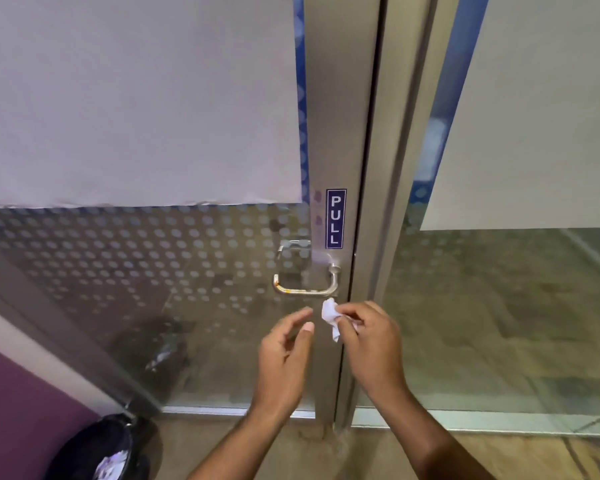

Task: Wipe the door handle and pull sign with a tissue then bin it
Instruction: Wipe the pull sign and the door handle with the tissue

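Observation:
A chrome loop door handle [303, 291] is fixed to the metal stile of a glass door. Just above it sits a blue vertical PULL sign [335, 218]. My right hand [369, 337] pinches a small crumpled white tissue [330, 315] just below the handle's right end, not touching the handle. My left hand [286, 348] hovers beside it with fingers apart and holds nothing. A black-lined bin [113, 448] stands at the bottom left.
The glass door [153, 271] carries a dotted frosted film and a large white sheet up top. A second glass panel [499, 306] stands to the right of the metal frame [388, 202]. A purple wall [21, 410] borders the left beside the bin.

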A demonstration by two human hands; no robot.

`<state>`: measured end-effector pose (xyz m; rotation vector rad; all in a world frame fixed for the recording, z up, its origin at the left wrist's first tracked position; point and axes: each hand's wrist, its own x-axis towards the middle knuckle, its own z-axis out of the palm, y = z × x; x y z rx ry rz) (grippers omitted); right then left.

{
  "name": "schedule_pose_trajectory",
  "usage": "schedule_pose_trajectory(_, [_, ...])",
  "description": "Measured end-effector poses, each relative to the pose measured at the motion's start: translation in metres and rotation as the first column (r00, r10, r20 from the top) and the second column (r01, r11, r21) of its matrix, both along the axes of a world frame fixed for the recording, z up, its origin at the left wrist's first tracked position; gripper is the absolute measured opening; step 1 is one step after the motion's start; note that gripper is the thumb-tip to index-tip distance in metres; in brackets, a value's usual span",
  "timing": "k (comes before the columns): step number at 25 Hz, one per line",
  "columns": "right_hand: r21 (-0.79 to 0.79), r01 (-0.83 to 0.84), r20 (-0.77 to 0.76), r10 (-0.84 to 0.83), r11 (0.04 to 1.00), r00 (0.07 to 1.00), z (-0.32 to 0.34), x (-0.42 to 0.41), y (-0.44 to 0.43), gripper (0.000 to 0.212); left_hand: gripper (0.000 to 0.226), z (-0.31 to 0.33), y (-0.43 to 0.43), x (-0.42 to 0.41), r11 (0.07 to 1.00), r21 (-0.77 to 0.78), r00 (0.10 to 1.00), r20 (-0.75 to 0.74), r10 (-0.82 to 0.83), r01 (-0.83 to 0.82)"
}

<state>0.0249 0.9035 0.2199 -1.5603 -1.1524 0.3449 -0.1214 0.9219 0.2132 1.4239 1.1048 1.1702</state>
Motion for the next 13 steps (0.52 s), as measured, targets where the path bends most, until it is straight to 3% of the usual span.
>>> schedule_pose_trajectory(2, [0.12,0.031,0.026,-0.035,0.992,0.999,0.019,0.009,0.034,0.032,0.039,0.016,0.036,-0.002,0.957,0.273,0.974,-0.169,0.149,-0.099])
schedule_pose_trajectory(6, [0.354,0.089,0.092,-0.129,0.931,0.987,0.066,0.012,0.083,0.033,0.058,0.061,0.104,-0.01,0.771,0.635,0.854,-0.371,0.365,-0.054])
schedule_pose_trajectory(10, [0.477,0.129,0.185,-0.243,0.869,0.952,0.097,0.01,0.114,0.024,0.073,0.106,0.156,-0.023,0.591,0.806,0.731,-0.42,0.538,0.028])
schedule_pose_trajectory(13, [0.506,0.16,0.234,-0.313,0.848,0.921,0.106,0.004,0.132,0.019,0.09,0.119,0.183,-0.033,0.53,0.842,0.645,-0.46,0.61,0.099])
